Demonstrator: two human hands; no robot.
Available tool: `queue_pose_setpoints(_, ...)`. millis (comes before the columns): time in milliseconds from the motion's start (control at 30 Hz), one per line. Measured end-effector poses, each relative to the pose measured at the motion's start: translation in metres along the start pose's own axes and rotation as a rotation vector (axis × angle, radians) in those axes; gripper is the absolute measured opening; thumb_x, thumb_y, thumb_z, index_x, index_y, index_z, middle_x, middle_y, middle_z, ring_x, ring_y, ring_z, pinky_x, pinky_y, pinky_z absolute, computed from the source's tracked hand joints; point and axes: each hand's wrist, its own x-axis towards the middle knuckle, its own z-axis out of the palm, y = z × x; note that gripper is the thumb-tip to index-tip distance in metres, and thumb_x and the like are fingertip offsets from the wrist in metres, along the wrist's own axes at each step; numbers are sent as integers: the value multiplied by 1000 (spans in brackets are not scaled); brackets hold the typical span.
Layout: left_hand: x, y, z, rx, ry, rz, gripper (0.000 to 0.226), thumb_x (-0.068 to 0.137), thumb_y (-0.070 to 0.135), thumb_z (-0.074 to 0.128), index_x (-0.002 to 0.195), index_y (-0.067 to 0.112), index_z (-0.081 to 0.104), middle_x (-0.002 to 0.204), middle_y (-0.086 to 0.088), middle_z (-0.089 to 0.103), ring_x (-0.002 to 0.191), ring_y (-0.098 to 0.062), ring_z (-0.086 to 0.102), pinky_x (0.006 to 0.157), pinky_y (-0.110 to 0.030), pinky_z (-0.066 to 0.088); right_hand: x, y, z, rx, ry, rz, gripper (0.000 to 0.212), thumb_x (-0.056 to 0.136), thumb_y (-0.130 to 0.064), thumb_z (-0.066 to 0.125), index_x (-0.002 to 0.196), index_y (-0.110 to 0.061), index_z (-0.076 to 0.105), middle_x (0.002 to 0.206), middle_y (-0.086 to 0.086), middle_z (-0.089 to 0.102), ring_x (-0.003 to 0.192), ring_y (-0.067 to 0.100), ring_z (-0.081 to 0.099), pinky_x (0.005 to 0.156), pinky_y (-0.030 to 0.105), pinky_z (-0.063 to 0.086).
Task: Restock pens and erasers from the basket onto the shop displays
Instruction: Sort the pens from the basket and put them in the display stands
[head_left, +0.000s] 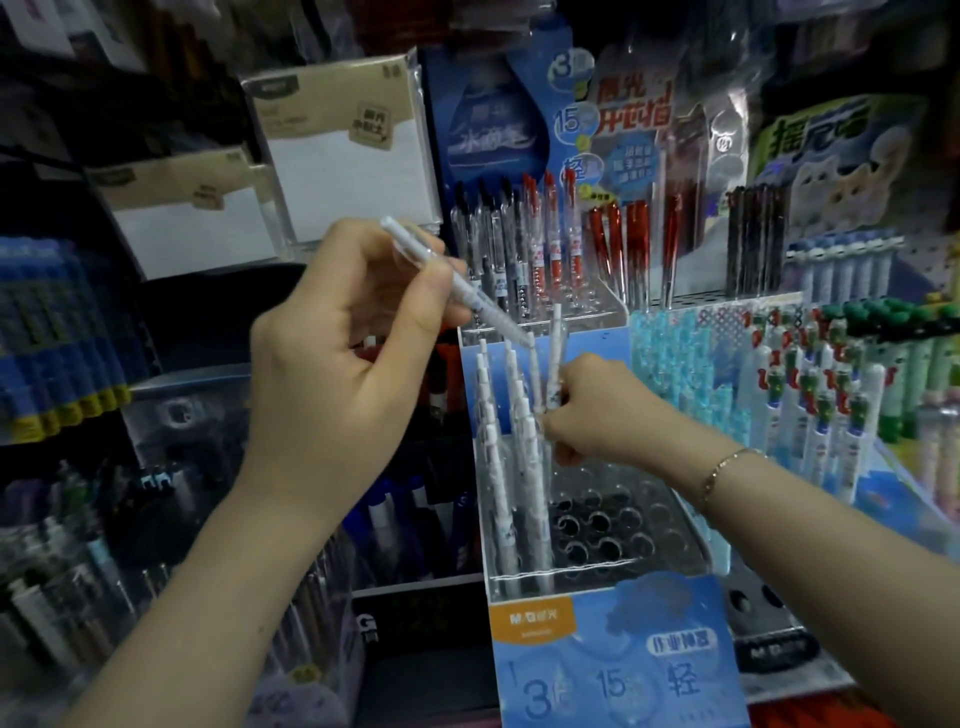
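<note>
My left hand grips one white pen between thumb and forefingers, its tip angled down toward my right hand, held raised as the next one to go in. My right hand pinches a second white pen by its barrel, upright, to steer its lower end into a hole of the clear display rack below the grip. Just left of that grip stand the white pens already seated. Right of and below it the holes are open, so I judge the rack partly stocked. Beyond my left grip stands a row of black and red pens. The basket is not in view. Risk: the slanted pen's tip is close to the upright one and could knock it.
</note>
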Motion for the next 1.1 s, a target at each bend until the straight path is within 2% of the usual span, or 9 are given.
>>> queue_pose_setpoints(100, 2, -4, 4, 39, -22, -14, 11, 99, 18, 47, 102, 9, 53, 95, 0, 67, 84, -11, 68, 74, -22, 51, -3, 2, 1, 9, -14, -3, 19, 82, -7, 60, 68, -6, 47, 64, 15, 65, 46, 13, 62, 52, 27, 54)
queue_pose_setpoints(200, 5, -4, 8, 92, -40, -4, 13, 99, 18, 47, 101, 7, 54, 94, 5, 66, 85, -7, 66, 74, -20, 51, -6, 7, -1, 102, -47, 1, 19, 83, -12, 66, 72, -5, 52, 63, 13, 67, 49, 14, 65, 60, 30, 58)
queue_pose_setpoints(267, 7, -3, 10, 107, -53, 5, 14, 99, 19, 47, 101, 7, 54, 93, 5, 67, 84, -8, 66, 72, -26, 53, -9, 9, -1, 140, -58, -8, 23, 83, -16, 69, 94, -5, 53, 65, 8, 69, 54, 15, 67, 61, 31, 59)
queue_pose_setpoints(367, 11, 1, 14, 102, -54, 2, 11, 99, 20, 47, 101, 11, 53, 91, 0, 67, 83, -12, 66, 69, -39, 55, -12, 9, 1, 149, -70, -19, 65, 82, -18, 72, 132, -8, 31, 77, 10, 68, 60, 18, 67, 57, 30, 57)
queue_pose_setpoints(467, 14, 2, 18, 97, -54, -5, 10, 99, 20, 48, 102, 12, 52, 91, -3, 68, 83, -14, 67, 68, -42, 55, -12, 11, -3, 256, -78, -10, 45, 83, -18, 70, 115, -11, 40, 81, 12, 63, 68, 23, 68, 68, 44, 58)
queue_pose_setpoints(567, 17, 1, 21, 111, -55, -10, 10, 99, 22, 48, 104, 14, 51, 88, -4, 68, 78, -19, 66, 65, -45, 53, -12, 13, -8, 283, 60, -21, 19, 86, -14, 63, 94, -7, 48, 77, 12, 65, 71, 26, 69, 72, 48, 57)
queue_pose_setpoints(767, 24, -2, 24, 156, -70, -21, 16, 99, 19, 46, 112, 10, 51, 87, -6, 66, 77, -19, 65, 67, -45, 54, -2, -4, -15, -4, -44, -120, 15, 89, -12, 60, 82, -10, 48, 78, 12, 67, 68, 21, 69, 63, 35, 57)
queue_pose_setpoints(933, 27, -2, 29, 179, -76, -14, 19, 99, 19, 46, 112, 6, 51, 84, -7, 64, 72, -27, 63, 63, -49, 52, -3, -4, -15, -102, -140, -118, 26, 82, -14, 70, 66, -8, 50, 61, 5, 68, 59, 12, 68, 64, 30, 58)
queue_pose_setpoints(1100, 28, -4, 33, 116, -133, -107, 15, 98, 20, 47, 110, 12, 50, 82, -3, 65, 76, -22, 65, 66, -49, 54, -12, 10, -30, 36, -231, -86, 16, 78, -16, 74, 89, -6, 67, 73, 9, 72, 67, 18, 69, 75, 34, 58)
